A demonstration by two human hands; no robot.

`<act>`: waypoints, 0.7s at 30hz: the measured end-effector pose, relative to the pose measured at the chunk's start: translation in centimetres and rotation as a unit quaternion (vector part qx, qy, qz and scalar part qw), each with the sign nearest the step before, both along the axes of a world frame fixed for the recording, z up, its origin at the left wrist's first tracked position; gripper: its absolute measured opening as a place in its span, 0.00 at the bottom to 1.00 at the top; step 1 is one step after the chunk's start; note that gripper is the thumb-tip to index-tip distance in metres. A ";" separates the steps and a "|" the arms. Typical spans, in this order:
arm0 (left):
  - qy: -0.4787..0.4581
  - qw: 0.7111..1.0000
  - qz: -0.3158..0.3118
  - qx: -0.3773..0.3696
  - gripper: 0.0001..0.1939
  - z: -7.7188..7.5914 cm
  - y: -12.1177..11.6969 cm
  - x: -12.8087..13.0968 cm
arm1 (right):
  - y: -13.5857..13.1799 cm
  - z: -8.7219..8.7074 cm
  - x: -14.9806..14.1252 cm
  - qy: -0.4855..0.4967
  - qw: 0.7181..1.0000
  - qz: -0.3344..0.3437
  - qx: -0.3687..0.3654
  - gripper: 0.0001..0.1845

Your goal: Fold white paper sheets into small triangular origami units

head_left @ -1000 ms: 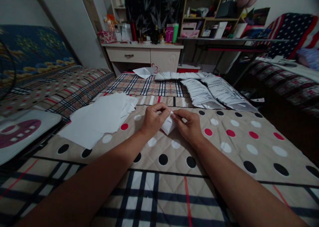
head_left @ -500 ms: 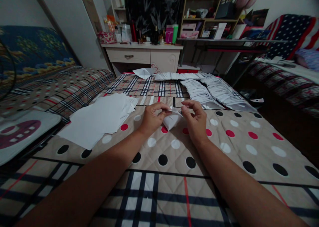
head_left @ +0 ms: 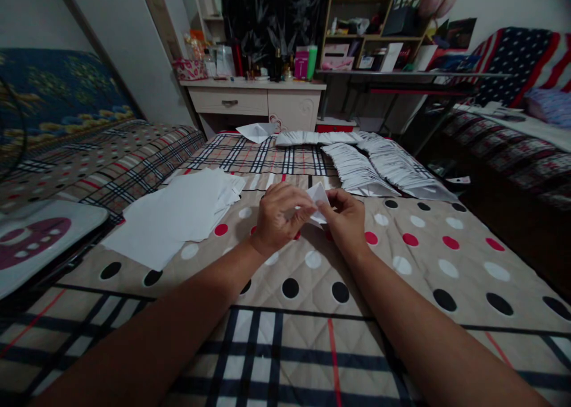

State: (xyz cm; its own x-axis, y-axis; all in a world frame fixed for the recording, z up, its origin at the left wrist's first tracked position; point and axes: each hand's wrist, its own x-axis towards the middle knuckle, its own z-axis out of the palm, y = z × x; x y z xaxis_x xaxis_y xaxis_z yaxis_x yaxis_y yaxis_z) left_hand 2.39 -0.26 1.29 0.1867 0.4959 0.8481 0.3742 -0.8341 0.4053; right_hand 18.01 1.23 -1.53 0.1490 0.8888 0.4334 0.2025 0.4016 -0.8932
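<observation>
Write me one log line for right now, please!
left hand: at folded paper | right hand: holding it | nearby: white sheets, folded-paper rows

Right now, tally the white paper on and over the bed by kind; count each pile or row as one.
Pile of loose sheets: 1
Packed rows of folded paper: 3
Folded paper set apart at the far edge: 1
Handheld paper: 1
Total: 6
</observation>
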 end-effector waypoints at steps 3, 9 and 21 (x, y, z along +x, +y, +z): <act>-0.088 0.990 0.057 -0.093 0.11 -0.4 0.8 -0.2 | -0.2 0.1 -0.1 -0.025 0.999 -0.034 0.012 0.06; -0.178 0.911 0.002 -0.372 0.06 -1.8 2.5 -0.5 | -1.2 1.0 -0.2 -0.082 0.993 -0.060 0.068 0.07; -0.333 0.697 -0.248 -0.585 0.15 -2.2 3.0 -1.5 | -0.7 0.8 -0.2 0.129 0.979 0.155 -0.011 0.17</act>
State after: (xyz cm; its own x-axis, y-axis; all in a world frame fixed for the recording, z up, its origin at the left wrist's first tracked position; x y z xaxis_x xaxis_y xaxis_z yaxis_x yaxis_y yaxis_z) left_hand 0.89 2.77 -0.93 0.3387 0.9354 -0.1011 -0.4377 0.2518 0.8632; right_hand 17.82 0.55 -0.72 -0.0283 0.9175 0.3966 -0.1596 0.3875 -0.9079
